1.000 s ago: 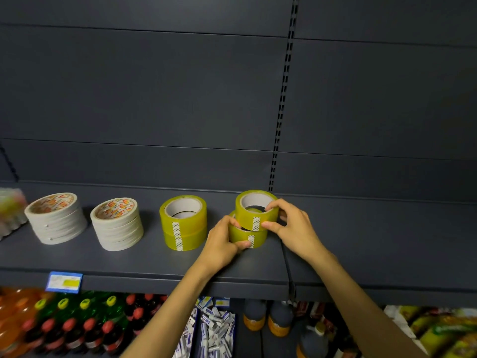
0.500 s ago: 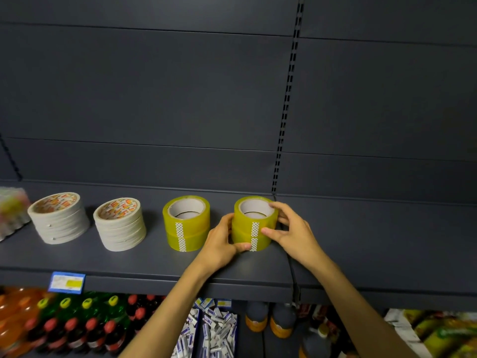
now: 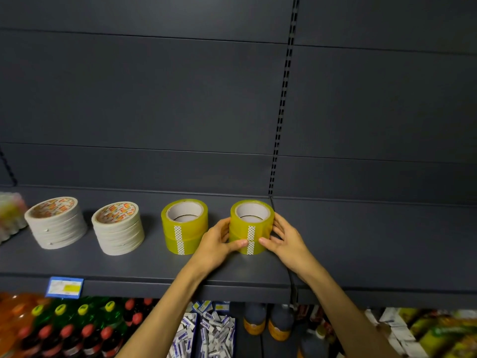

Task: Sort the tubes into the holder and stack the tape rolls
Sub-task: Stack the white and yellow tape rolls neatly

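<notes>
Two yellow tape rolls stand as one stack (image 3: 251,226) on the dark shelf (image 3: 144,267). My left hand (image 3: 216,245) cups the stack's left side and my right hand (image 3: 285,241) cups its right side, thumbs on the lower roll. A second yellow stack (image 3: 184,226) of two rolls stands just to the left. Further left are two stacks of white tape rolls, one (image 3: 117,227) and another (image 3: 55,222). No tubes or holder can be made out.
The shelf runs on to the right past a seam (image 3: 289,275). A wrapped pack (image 3: 10,218) sits at the far left. A blue price tag (image 3: 64,287) hangs on the shelf edge. Bottles (image 3: 64,329) and small packets (image 3: 206,332) fill the shelf below.
The upper yellow roll, tilted and offset a second ago, now sits squarely on the lower one. Both hands have closed in around the stack's sides.
</notes>
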